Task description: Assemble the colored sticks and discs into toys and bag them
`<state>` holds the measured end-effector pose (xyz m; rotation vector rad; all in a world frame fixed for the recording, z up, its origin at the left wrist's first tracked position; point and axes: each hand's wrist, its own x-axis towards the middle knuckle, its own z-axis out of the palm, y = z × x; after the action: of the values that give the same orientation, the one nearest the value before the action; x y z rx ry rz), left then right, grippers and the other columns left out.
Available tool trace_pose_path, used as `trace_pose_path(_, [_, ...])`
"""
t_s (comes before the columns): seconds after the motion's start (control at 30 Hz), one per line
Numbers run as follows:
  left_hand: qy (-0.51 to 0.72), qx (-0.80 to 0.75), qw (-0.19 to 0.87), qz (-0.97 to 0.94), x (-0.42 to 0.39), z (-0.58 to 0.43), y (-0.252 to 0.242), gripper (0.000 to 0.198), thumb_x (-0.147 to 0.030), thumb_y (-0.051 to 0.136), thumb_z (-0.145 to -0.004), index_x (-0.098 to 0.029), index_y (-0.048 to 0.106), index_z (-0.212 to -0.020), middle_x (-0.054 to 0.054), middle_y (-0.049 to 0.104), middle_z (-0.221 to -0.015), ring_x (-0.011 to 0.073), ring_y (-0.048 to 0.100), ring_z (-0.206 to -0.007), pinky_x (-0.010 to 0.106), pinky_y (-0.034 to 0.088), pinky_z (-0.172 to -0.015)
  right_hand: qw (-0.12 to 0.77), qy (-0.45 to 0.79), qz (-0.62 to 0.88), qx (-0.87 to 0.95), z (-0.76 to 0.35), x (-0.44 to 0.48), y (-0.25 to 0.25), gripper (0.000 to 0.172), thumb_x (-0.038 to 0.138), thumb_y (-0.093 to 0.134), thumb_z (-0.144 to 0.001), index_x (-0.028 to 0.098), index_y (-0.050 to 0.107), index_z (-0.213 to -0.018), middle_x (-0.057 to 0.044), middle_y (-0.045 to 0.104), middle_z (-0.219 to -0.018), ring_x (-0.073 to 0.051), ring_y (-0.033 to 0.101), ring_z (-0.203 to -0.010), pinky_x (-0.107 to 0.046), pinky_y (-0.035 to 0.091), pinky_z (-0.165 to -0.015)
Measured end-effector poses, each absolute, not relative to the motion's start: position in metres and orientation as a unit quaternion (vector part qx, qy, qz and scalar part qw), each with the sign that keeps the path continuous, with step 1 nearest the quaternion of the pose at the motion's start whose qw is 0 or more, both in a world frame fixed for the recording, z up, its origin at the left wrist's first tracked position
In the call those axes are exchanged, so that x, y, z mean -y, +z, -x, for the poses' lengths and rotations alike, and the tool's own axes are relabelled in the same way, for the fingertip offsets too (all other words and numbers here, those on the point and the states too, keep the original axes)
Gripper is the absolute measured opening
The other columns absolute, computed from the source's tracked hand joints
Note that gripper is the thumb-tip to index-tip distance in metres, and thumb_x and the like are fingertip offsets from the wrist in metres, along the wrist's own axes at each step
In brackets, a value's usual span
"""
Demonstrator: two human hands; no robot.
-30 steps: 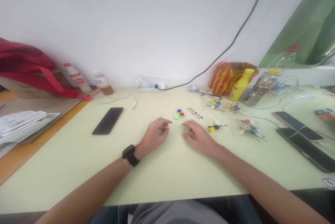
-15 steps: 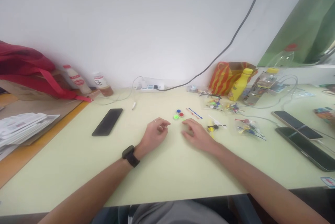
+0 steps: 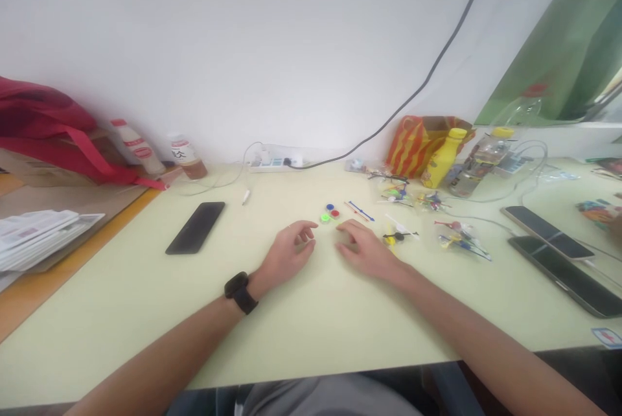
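My left hand (image 3: 290,249) rests on the pale table with its fingers curled loosely and apart, holding nothing. Opposite it lies my right hand (image 3: 365,247), also open and empty, thumb apart from the fingers. Just beyond the fingertips sit small round pieces: a blue one (image 3: 330,207), a red one (image 3: 335,214) and a green one (image 3: 325,218). Thin sticks lie side by side behind my right hand, one blue (image 3: 362,212) and one orange-red (image 3: 356,210). To the right of that hand are a black stick piece (image 3: 399,236) and a yellow piece (image 3: 389,241).
A black phone (image 3: 195,228) lies at left, with two more phones (image 3: 547,232) at right. Small plastic bags of coloured parts (image 3: 464,240) are on the right. Bottles (image 3: 443,158), a striped bag (image 3: 408,144) and a power strip (image 3: 275,162) line the wall.
The fingers of my left hand have opened a little, the thumb moving away from the fingertips. My right hand stays nearly still. The view has shifted slightly.
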<state>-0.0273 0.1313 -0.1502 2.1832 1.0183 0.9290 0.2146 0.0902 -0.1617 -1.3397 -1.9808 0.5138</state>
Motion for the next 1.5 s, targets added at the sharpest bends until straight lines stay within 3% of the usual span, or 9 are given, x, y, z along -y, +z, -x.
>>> trace_pose_path(0.2, [0.334,-0.376,0.277,-0.819,-0.131,0.026,-0.150,0.028,-0.022,0.054,-0.096,-0.025,0.065,-0.122,0.004,0.069,-0.102,0.0165,0.063,-0.085,0.030,0.054,-0.077,0.335,0.190,0.517,0.765,-0.217,-0.093,-0.160,0.027,0.024,0.062,-0.093,0.019,0.064,-0.120,-0.010,0.067,-0.114,-0.017,0.062,-0.077,-0.032,0.052,-0.071])
trace_pose_path(0.43, [0.340,-0.382,0.258,-0.820,-0.132,0.027,-0.152,0.028,-0.021,0.058,-0.095,-0.025,0.064,-0.121,0.004,0.069,-0.105,0.0178,0.062,-0.091,0.032,0.052,-0.082,0.347,0.178,0.520,0.760,-0.216,-0.093,-0.160,0.019,0.023,0.059,-0.095,0.019,0.066,-0.112,-0.010,0.069,-0.110,-0.022,0.066,-0.090,-0.035,0.053,-0.080])
trace_pose_path(0.57, [0.338,-0.378,0.253,-0.824,-0.132,0.027,-0.151,0.027,-0.020,0.057,-0.095,-0.025,0.065,-0.121,0.003,0.069,-0.105,0.0180,0.062,-0.091,0.033,0.052,-0.084,0.397,0.168,0.482,0.762,-0.217,-0.096,-0.159,0.029,0.011,0.045,-0.098,0.022,0.068,-0.111,-0.009,0.072,-0.111,-0.023,0.067,-0.107,-0.038,0.051,-0.094])
trace_pose_path(0.77, [0.339,-0.368,0.245,-0.831,-0.132,0.027,-0.151,0.025,-0.019,0.057,-0.096,-0.025,0.065,-0.119,0.003,0.068,-0.102,0.0180,0.062,-0.091,0.033,0.050,-0.083,0.453,0.138,0.481,0.738,-0.218,-0.097,-0.158,0.022,0.014,0.049,-0.098,0.021,0.070,-0.097,-0.008,0.070,-0.096,-0.023,0.068,-0.092,-0.036,0.054,-0.083])
trace_pose_path(1.07, [0.338,-0.357,0.249,-0.835,-0.132,0.028,-0.153,0.023,-0.017,0.058,-0.095,-0.025,0.067,-0.115,0.003,0.068,-0.101,0.0184,0.062,-0.092,0.034,0.050,-0.087,0.402,0.119,0.485,0.767,-0.222,-0.102,-0.172,0.037,0.009,0.048,-0.093,0.022,0.072,-0.118,-0.009,0.074,-0.120,-0.026,0.069,-0.113,-0.043,0.054,-0.100])
trace_pose_path(1.5, [0.336,-0.363,0.249,-0.833,-0.132,0.027,-0.153,0.021,-0.018,0.058,-0.095,-0.025,0.068,-0.112,0.002,0.068,-0.101,0.0181,0.063,-0.092,0.033,0.050,-0.084,0.402,0.137,0.513,0.746,-0.217,-0.096,-0.166,0.030,0.014,0.054,-0.093,0.019,0.071,-0.117,-0.013,0.073,-0.122,-0.028,0.067,-0.115,-0.046,0.055,-0.098])
